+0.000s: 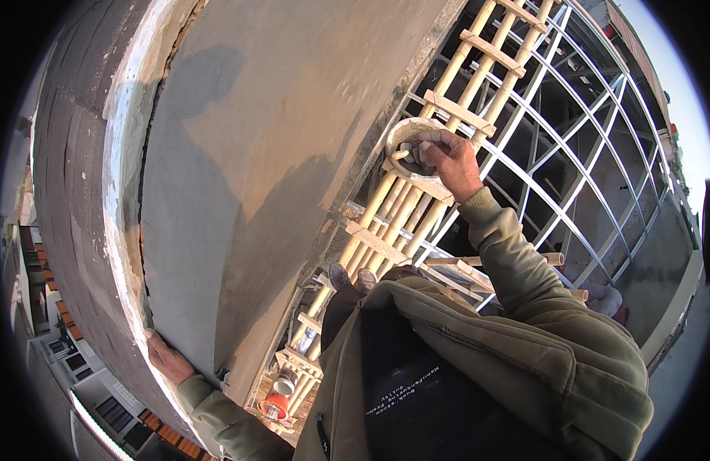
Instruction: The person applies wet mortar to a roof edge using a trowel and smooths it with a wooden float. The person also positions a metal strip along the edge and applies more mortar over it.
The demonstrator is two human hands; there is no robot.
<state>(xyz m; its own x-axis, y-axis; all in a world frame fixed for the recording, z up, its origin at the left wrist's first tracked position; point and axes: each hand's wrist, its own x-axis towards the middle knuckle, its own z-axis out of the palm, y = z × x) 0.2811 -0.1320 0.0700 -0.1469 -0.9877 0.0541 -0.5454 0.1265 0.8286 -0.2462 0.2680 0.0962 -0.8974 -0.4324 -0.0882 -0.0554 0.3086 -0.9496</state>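
My right hand [449,159] is over a round, mortar-smeared bucket [424,184], its fingers curled closed at the opening. What they grip, if anything, is hard to make out. Beside the fingertips a short pale handle-like piece [401,154] shows inside the bucket. My left hand [168,357] lies with fingers stretched out along the light, rough edge strip [118,207] of the wall. Between my hands spreads a smooth grey plastered wall [217,154], partly in my shadow.
The bucket rests on a bamboo ladder-like walkway [378,238] with wooden crosspieces, and my shoes [351,278] are on it too. To the right is an open metal frame lattice [570,146] over a dark drop. Lower down stand an orange bucket [274,406] and a metal can [285,382].
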